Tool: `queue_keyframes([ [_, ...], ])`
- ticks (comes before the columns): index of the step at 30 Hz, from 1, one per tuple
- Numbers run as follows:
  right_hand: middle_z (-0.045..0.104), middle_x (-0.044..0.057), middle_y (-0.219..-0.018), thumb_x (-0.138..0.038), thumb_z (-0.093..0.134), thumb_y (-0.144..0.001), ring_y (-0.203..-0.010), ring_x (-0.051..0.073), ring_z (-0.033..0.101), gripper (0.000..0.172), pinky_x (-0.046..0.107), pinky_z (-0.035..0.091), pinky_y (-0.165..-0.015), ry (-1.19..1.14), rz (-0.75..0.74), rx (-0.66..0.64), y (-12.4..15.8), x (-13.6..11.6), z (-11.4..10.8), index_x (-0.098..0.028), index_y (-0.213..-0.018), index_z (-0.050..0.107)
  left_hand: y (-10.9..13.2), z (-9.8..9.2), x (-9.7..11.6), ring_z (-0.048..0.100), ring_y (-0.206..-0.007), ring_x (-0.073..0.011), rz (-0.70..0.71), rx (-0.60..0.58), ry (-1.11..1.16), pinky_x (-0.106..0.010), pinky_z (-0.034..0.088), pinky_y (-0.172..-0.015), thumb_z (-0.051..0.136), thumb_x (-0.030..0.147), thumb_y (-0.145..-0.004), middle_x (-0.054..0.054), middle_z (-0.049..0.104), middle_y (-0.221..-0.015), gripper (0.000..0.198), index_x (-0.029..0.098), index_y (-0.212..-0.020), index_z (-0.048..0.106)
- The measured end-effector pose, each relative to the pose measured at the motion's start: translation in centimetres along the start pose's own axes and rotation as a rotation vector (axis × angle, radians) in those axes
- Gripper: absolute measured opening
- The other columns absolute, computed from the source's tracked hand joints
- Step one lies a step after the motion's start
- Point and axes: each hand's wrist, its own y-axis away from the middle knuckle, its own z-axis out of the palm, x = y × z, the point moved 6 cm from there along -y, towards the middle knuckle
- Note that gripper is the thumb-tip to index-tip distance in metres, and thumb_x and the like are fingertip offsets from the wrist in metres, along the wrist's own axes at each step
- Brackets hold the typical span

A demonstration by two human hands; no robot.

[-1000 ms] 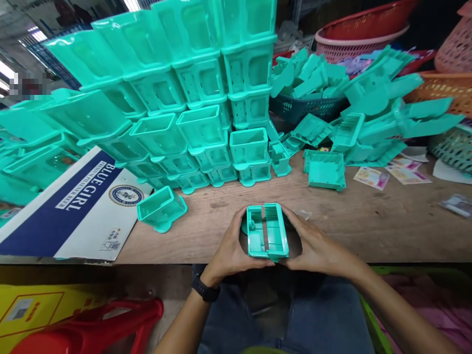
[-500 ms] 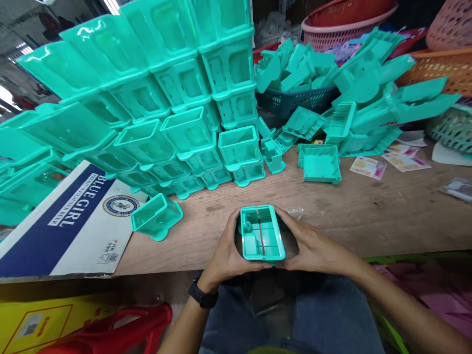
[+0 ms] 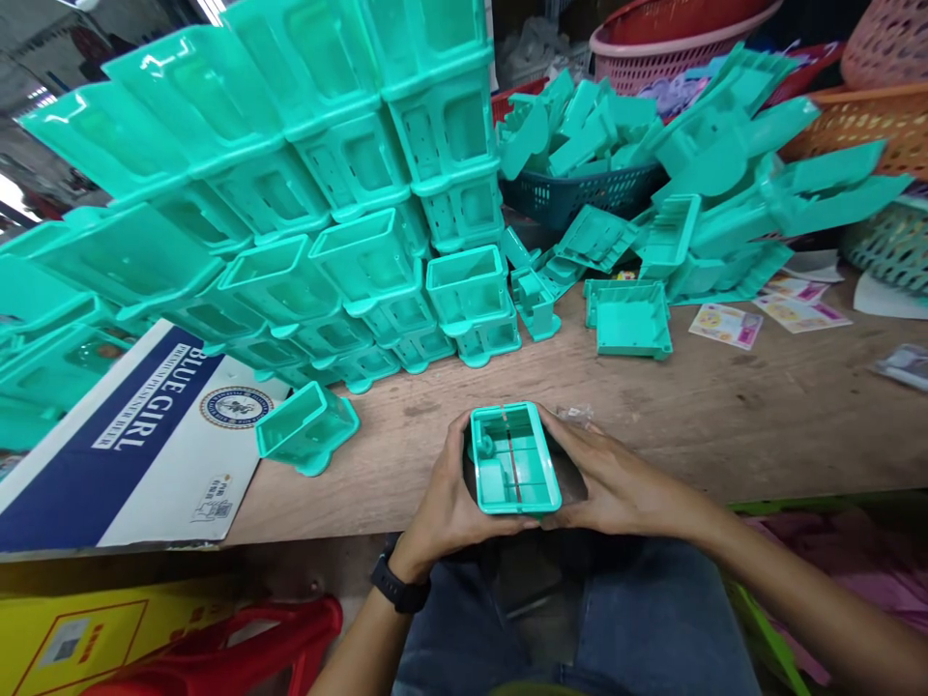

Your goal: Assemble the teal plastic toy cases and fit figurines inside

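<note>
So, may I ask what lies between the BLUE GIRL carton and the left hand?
The head view shows a loose teal case, then wooden tabletop nearer the left hand.

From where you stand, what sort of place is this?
Likely a workshop or factory: green boxes stacked on a bench, loose parts heaped in and around a basket, and a held box between left hand and right hand.

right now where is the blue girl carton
The Blue Girl carton is at the left of the head view, by the near edge of the wooden table, just left of a lone teal container.
</note>
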Motion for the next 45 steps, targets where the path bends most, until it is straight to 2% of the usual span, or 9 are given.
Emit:
queue_keyframes([
  [5,0.038,0.018,-0.167,-0.048,0.090,-0.076,-0.149,0.041,0.043,0.146,0.065,0.037,-0.120,0.019,-0.009,0.027,-0.2,-0.2,-0.1,-0.032,-0.162,-0.027,0.2,0.2,-0.2,0.054,-0.137,-0.0414,-0.011,0.021,-0.033,-0.058,0.047,-0.116,0.096,0.064,-0.060,-0.016,0.052,-0.147,0.118,0.024,-0.151,0.031],
  [10,0.039,0.018,-0.167,-0.048,0.088,-0.079,-0.150,0.041,0.042,0.142,0.064,0.041,-0.118,0.009,-0.048,0.021,-0.6,-0.5,-0.4,-0.032,-0.164,-0.024,0.0,0.3,-0.1,0.057,-0.134,-0.0397,0.001,0.014,-0.017,-0.056,0.049,-0.114,0.097,0.062,-0.059,-0.015,0.054,-0.145,0.116,0.024,-0.148,0.033],
  [17,0.045,0.018,-0.163,-0.038,0.089,-0.077,-0.145,0.043,0.048,0.143,0.072,0.030,-0.120,-0.042,-0.029,-0.003,-0.7,-0.3,-0.3,-0.033,-0.163,-0.026,0.0,0.2,0.0,0.056,-0.134,-0.0396,-0.006,-0.004,-0.002,-0.054,0.048,-0.114,0.098,0.060,-0.059,-0.015,0.053,-0.145,0.118,0.024,-0.149,0.031],
  [22,0.045,0.017,-0.164,-0.042,0.083,-0.082,-0.146,0.045,0.046,0.135,0.072,0.032,-0.118,-0.050,0.018,-0.036,-0.7,-0.7,-0.3,-0.035,-0.164,-0.024,0.2,0.3,0.0,0.057,-0.133,-0.0385,-0.030,0.001,0.014,-0.055,0.046,-0.116,0.096,0.063,-0.061,-0.014,0.055,-0.144,0.117,0.024,-0.149,0.031],
  [28,0.044,0.020,-0.163,-0.038,0.085,-0.080,-0.146,0.048,0.044,0.139,0.078,0.030,-0.116,-0.037,0.020,-0.063,-1.0,-0.8,-0.4,-0.036,-0.163,-0.026,-0.2,0.2,0.6,0.056,-0.134,-0.0396,-0.019,-0.001,0.041,-0.055,0.047,-0.115,0.095,0.069,-0.058,-0.015,0.055,-0.144,0.116,0.024,-0.146,0.034],
  [35,0.049,0.018,-0.160,-0.037,0.085,-0.079,-0.140,0.046,0.053,0.140,0.074,0.039,-0.113,-0.023,0.019,-0.030,-1.2,-1.8,-0.5,-0.037,-0.161,-0.028,0.2,0.1,0.4,0.054,-0.137,-0.0389,-0.027,0.003,0.043,-0.053,0.045,-0.117,0.096,0.064,-0.062,-0.015,0.054,-0.147,0.116,0.024,-0.150,0.032],
  [40,0.053,0.026,-0.154,-0.042,0.083,-0.081,-0.133,0.048,0.059,0.137,0.082,0.033,-0.109,0.040,0.107,0.067,-0.4,-1.9,0.9,-0.032,-0.163,-0.026,0.3,0.4,-0.1,0.045,-0.146,-0.0388,-0.049,-0.026,0.126,-0.056,0.035,-0.126,0.093,0.071,-0.060,-0.015,0.046,-0.154,0.120,0.025,-0.153,0.033],
  [43,0.056,0.029,-0.149,-0.045,0.077,-0.085,-0.129,0.049,0.061,0.126,0.083,0.036,-0.103,0.110,0.138,0.184,0.1,-2.3,1.7,-0.027,-0.165,-0.019,0.6,0.3,-0.1,0.041,-0.146,-0.0410,-0.045,0.069,0.062,-0.058,0.034,-0.126,0.089,0.082,-0.049,-0.014,0.046,-0.149,0.121,0.025,-0.147,0.047],
  [45,0.057,0.029,-0.149,-0.045,0.070,-0.089,-0.130,0.048,0.060,0.115,0.077,0.041,-0.102,0.158,0.160,0.241,0.4,-2.6,2.0,-0.024,-0.167,-0.012,1.0,0.4,0.1,0.046,-0.140,-0.0408,-0.063,0.126,0.010,-0.059,0.039,-0.122,0.089,0.084,-0.047,-0.012,0.052,-0.139,0.113,0.024,-0.138,0.058],
])
